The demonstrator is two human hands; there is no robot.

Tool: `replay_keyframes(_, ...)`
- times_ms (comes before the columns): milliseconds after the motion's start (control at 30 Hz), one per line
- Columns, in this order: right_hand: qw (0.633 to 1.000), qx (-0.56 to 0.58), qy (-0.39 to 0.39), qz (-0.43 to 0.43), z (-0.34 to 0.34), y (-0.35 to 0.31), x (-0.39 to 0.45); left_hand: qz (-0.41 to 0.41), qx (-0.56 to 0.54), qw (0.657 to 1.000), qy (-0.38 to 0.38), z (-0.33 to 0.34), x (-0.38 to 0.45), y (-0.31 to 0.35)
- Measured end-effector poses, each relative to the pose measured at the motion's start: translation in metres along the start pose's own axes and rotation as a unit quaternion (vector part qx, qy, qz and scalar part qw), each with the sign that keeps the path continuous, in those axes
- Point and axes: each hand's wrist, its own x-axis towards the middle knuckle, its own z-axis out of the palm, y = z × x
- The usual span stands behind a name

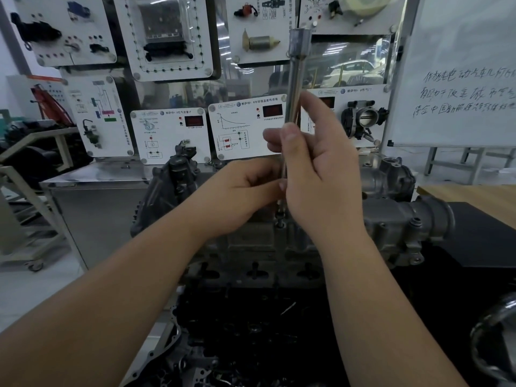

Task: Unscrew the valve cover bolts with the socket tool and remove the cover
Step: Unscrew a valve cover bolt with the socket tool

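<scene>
A long silver socket tool [296, 79] stands nearly upright over the dark engine's valve cover [251, 241]. Its lower tip sits on a bolt [280, 219] at the top of the cover. My right hand [315, 174] pinches the shaft between thumb and fingers about halfway up. My left hand [240, 196] is curled around the lower part of the shaft, just above the bolt. The tool's upper end carries a wider socket head. Both hands hide the middle of the shaft.
Behind the engine stands a display wall of white training panels [245, 129] with sensors and a throttle body [363, 118]. A whiteboard [460, 79] is at the right, a wooden table [474, 199] beside it. Metal carts [33, 191] stand at the left. Loose dark parts [237, 331] lie near me.
</scene>
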Motion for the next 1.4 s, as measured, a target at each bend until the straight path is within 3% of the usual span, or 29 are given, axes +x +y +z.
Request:
replay_keyframes(100,0.999,-0.014,-0.033,-0.012,0.0007,-0.0005,0.0019,0.011,0.005,1.000,0.007,-0.0001,0.0016,-0.0023)
replay_keyframes(233,0.998,-0.037,0.004,-0.043,0.0020,-0.0009,0.0008,0.024,0.032,0.999,0.017,0.0032,0.0026,-0.0026)
replay_keyframes(533,0.999,-0.014,-0.035,-0.025,0.0031,-0.0005,0.0015,0.028,0.028,0.999,0.010,0.0024,0.0015,-0.0016)
replay_keyframes(667,0.999,-0.037,0.003,-0.038,0.0020,-0.0009,0.0013,0.024,0.053,0.998,0.010,0.0040,0.0036,-0.0031)
replay_keyframes(800,0.999,-0.035,-0.012,-0.037,0.0027,-0.0006,0.0000,0.007,0.091,0.996,-0.018,0.0054,0.0034,-0.0021)
replay_keyframes(1000,1.000,-0.007,-0.013,-0.018,0.0047,-0.0005,-0.0010,0.012,0.012,1.000,-0.010,0.0007,0.0013,0.0006)
replay_keyframes(1400,0.999,-0.014,0.000,-0.029,0.0034,-0.0012,0.0002,0.009,0.037,0.999,-0.005,0.0027,0.0016,-0.0024)
